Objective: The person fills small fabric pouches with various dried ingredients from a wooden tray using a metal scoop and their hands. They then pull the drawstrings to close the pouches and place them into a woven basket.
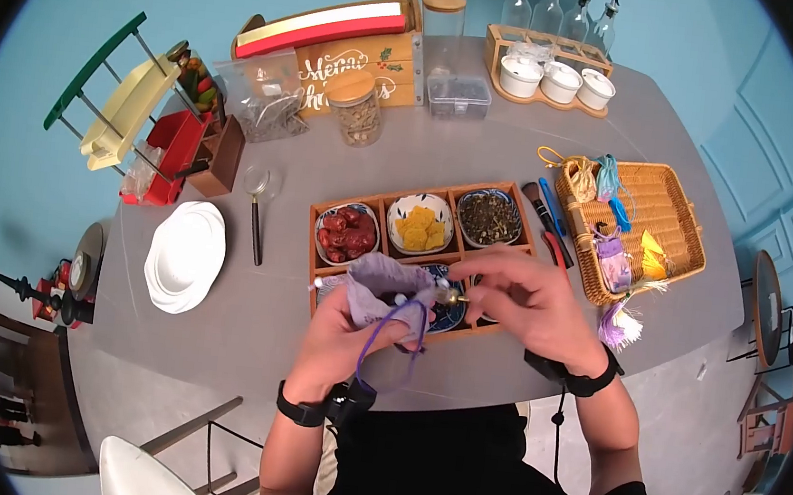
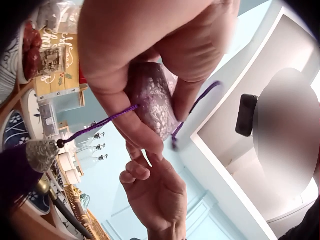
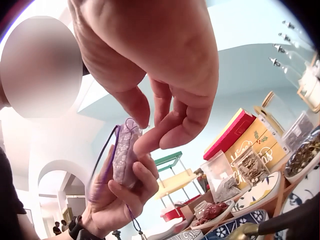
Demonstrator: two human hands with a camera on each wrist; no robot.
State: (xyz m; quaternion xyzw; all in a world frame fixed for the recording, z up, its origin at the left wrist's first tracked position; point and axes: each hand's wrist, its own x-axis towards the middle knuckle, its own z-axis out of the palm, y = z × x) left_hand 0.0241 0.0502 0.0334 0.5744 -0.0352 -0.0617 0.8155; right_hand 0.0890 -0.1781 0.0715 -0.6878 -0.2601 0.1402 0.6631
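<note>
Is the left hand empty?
No, the left hand grips the lilac cloth pouch, with its thumb and fingers around the fabric.

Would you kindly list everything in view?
Compartment tray: 1, brown, centre
Drawstring pouch: 1, lilac, over tray
Wicker basket: 1, tan, right
Small pouches: several, gold, blue, purple, basket
Glass bottles: 4, clear, back right
Ceramic pots: 3, white, near bottles
Lidded jars: 2, clear, back
Crate: 1, brown, back
Strainer: 1, black handle, left
Dishes: stack, white, left
Tiered stand: 1, multicoloured, left
Red dates: several, red, tray
Left hand: 1, holding pouch
Right hand: 1, beside pouch
</note>
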